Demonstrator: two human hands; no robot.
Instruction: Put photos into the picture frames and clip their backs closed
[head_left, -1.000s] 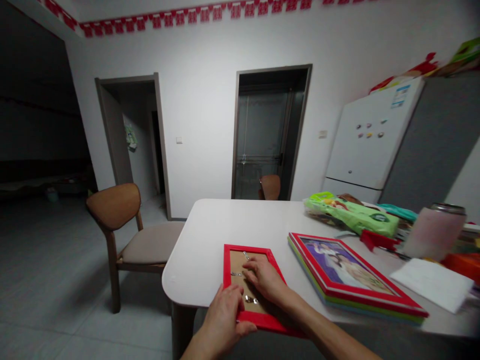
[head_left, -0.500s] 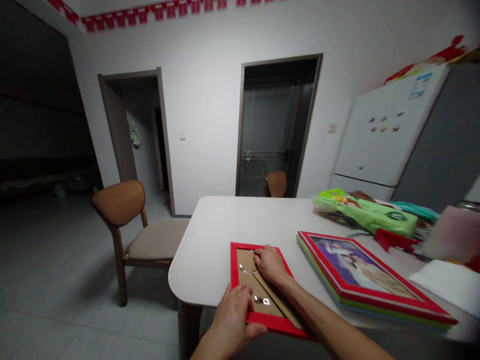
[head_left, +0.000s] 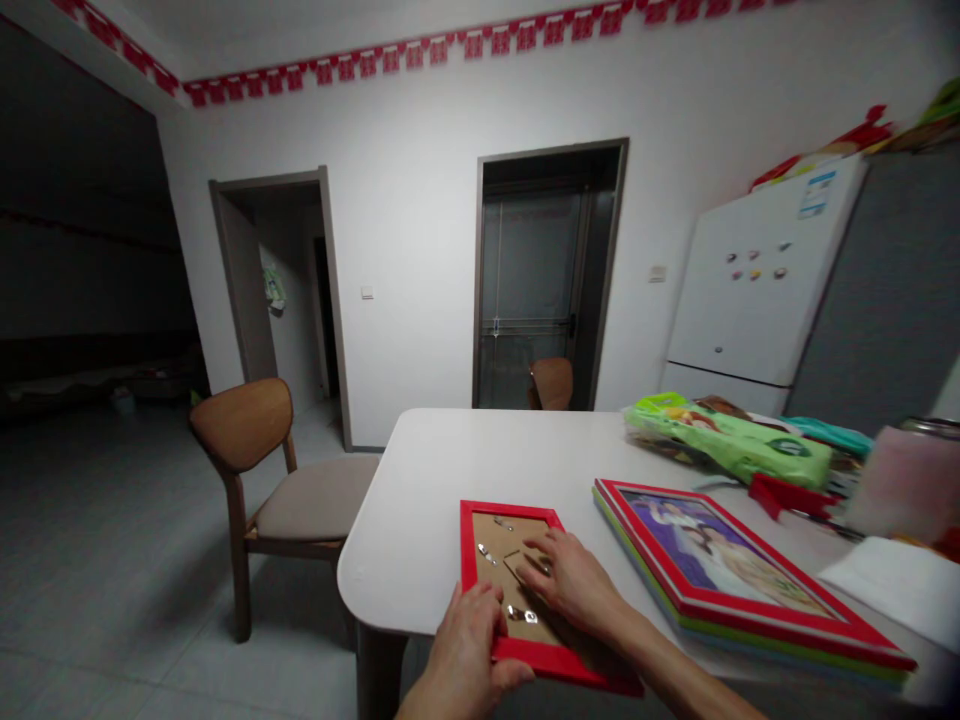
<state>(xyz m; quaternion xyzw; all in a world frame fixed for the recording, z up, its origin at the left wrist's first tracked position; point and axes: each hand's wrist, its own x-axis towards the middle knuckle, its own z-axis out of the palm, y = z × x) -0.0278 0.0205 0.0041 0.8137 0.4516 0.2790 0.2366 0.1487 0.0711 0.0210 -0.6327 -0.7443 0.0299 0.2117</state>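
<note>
Head view: my left hand (head_left: 476, 635) clasps the near left corner of the red frame (head_left: 551, 660), which lies back-up at the edge of the white table (head_left: 502, 450). My right hand (head_left: 574, 580) bends its fingers over the brown backing (head_left: 514, 538); I cannot tell whether they pinch anything.

A white table with rounded corners (head_left: 480, 455) spans the lower centre and right. A red picture frame (head_left: 501, 575) lies back side up at its near edge, lower centre; lower right, a stack of picture frames (head_left: 724, 560); beyond, a green soft package (head_left: 739, 437) and pinkish container (head_left: 904, 482).
</note>
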